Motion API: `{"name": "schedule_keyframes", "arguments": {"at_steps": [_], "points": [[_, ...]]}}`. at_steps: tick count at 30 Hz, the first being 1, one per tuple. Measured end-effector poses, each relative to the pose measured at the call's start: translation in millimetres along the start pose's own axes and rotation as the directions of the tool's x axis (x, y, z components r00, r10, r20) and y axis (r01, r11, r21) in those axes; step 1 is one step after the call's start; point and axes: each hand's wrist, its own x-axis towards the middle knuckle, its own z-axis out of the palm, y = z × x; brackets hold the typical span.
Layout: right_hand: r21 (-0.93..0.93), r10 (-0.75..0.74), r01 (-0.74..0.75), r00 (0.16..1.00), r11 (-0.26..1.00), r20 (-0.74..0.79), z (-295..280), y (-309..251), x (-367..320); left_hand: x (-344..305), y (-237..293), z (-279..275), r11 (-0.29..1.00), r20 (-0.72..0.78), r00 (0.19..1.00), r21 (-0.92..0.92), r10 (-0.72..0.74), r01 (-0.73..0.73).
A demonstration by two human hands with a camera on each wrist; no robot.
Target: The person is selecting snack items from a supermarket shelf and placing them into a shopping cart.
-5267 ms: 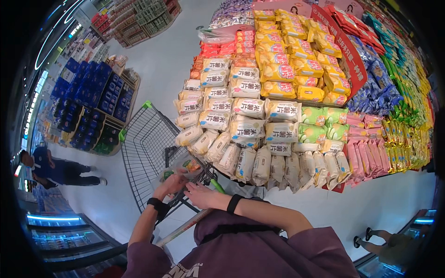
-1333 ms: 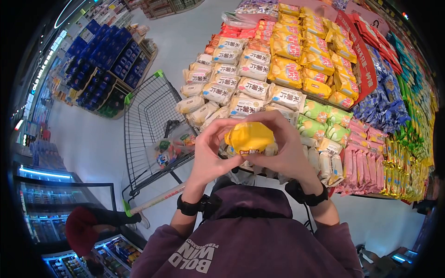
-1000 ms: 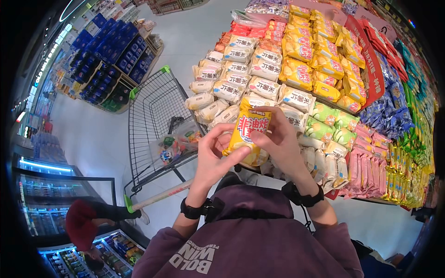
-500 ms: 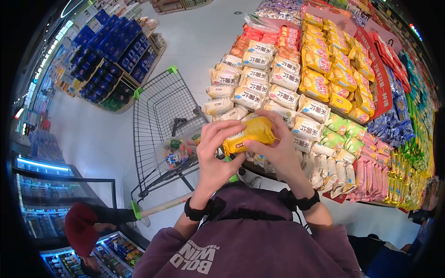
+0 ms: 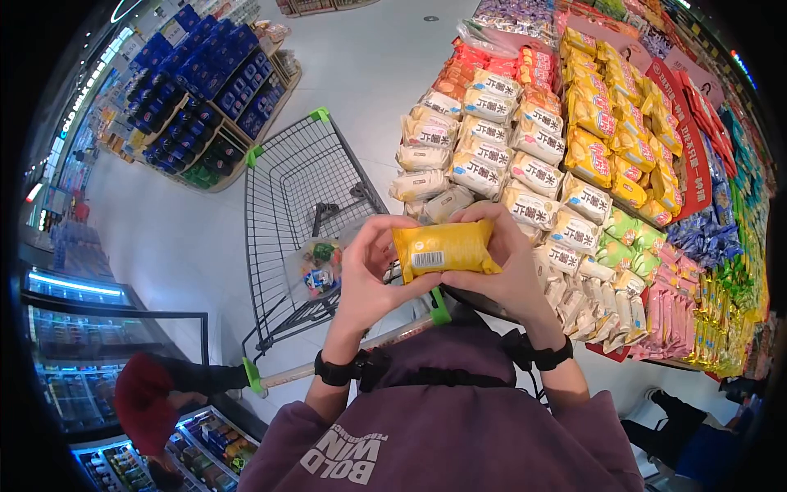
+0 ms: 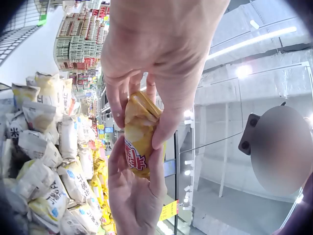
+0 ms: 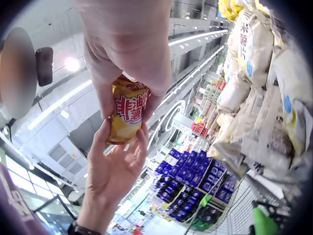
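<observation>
Head view: yellow snack pack sits between left hand and right hand, fingers pinching its ends, barcode showing. Looks like label-checking tbh; next move probably calls for one grip loosening.

Packet between hands, cart left

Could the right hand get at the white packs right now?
Probably not yet: the right hand holds the yellow pack together with the left hand. Once freed, its way to the exposed white packs looks open.
</observation>
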Motion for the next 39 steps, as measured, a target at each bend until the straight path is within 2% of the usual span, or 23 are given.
{"name": "schedule_keyframes", "arguments": {"at_steps": [1,5,11,14,17,21,23,26,27,30,31,34,39], "points": [[-0.060,0.030,-0.028,0.999,0.998,0.020,-2,1,0,2,0,-3,0.999,0.029,0.999,-0.024,0.024,-0.023],[-0.029,0.064,-0.064,0.998,0.998,0.024,0,8,-1,2,-3,-8,0.999,0.015,0.999,0.022,0.041,-0.041],[-0.131,0.127,-0.125,0.992,0.984,0.011,-2,7,-5,3,-9,-10,0.995,0.062,0.993,-0.023,0.098,-0.097],[-0.113,0.194,-0.193,0.981,0.975,-0.003,-2,9,-8,-2,-10,-10,0.992,0.023,0.999,-0.117,-0.041,0.043],[-0.041,0.262,-0.263,0.965,0.964,-0.028,6,7,-6,-2,-1,-7,0.986,-0.074,0.985,-0.078,-0.154,0.148],[-0.210,0.125,-0.123,0.992,0.970,-0.001,14,9,1,2,-9,-9,0.971,-0.222,0.946,-0.101,-0.236,0.219],[-0.354,0.070,-0.051,0.997,0.934,0.042,16,4,3,2,-11,-11,0.954,-0.250,0.923,-0.144,-0.293,0.264],[-0.418,0.038,-0.017,0.998,0.908,0.042,15,14,3,3,-5,-7,0.932,-0.254,0.900,-0.180,-0.354,0.316],[-0.376,0.074,-0.067,0.997,0.924,0.004,16,12,3,3,-3,-6,0.926,-0.250,0.896,-0.186,-0.368,0.328],[-0.241,0.160,-0.176,0.984,0.954,-0.084,16,9,3,1,-11,-12,0.964,-0.132,0.963,0.093,-0.235,0.248],[-0.196,0.170,-0.187,0.980,0.963,-0.100,16,9,4,0,-8,-10,0.966,-0.107,0.967,0.097,-0.230,0.241],[-0.139,0.163,-0.179,0.979,0.974,-0.120,17,10,6,1,-1,-7,0.967,-0.083,0.964,-0.060,-0.253,0.249],[0.010,0.197,-0.198,0.968,0.980,-0.152,15,9,9,0,-6,-7,0.956,-0.104,0.957,-0.146,-0.271,0.255]]}}
